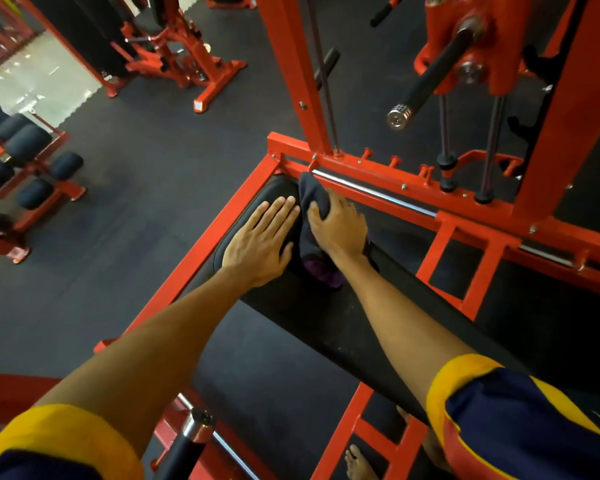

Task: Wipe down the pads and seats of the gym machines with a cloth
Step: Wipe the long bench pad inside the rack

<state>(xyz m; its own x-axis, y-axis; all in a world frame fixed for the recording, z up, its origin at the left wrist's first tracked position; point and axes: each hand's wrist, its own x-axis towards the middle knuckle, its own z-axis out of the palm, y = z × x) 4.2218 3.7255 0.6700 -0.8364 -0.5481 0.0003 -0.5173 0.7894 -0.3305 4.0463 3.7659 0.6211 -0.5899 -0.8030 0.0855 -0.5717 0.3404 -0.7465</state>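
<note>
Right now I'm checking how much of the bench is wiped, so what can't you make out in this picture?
- Head view: the far end of the bench pad, covered by the flat left hand, the cloth and the right hand gripping it.
- Head view: the pad's near end, hidden behind the right forearm and sleeve.
- Head view: any wet or dirty patches, because the black surface is too dark to tell.

Single head-worn wide-angle view, looking steeply down, close over the black bench pad
</note>
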